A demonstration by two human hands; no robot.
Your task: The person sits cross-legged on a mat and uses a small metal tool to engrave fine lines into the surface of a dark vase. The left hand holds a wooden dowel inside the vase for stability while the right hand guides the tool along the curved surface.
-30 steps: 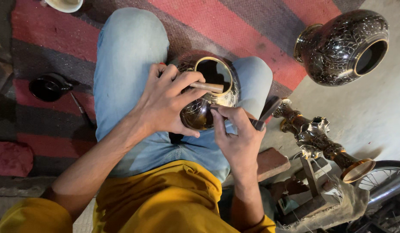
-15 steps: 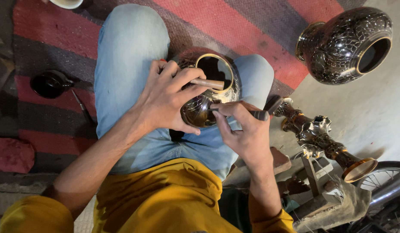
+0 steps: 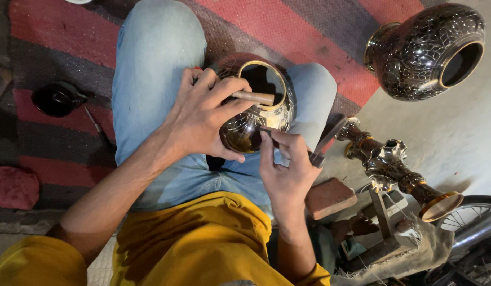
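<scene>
Right hand (image 3: 288, 169) has drawn back toward frame centre, pinching a thin tool (image 3: 319, 145) against the brass vase (image 3: 258, 114), which left hand (image 3: 203, 116) clasps.

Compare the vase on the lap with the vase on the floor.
The lap vase is gripped by the left hand and worked with a thin tool in the right hand; the floor vase lies untouched on its side. The lap vase looks smaller, the floor vase bulkier. The lap vase's mouth faces up toward the camera; the floor vase's faces right. Both are dark, shiny, engraved metal with gold rims.
</scene>
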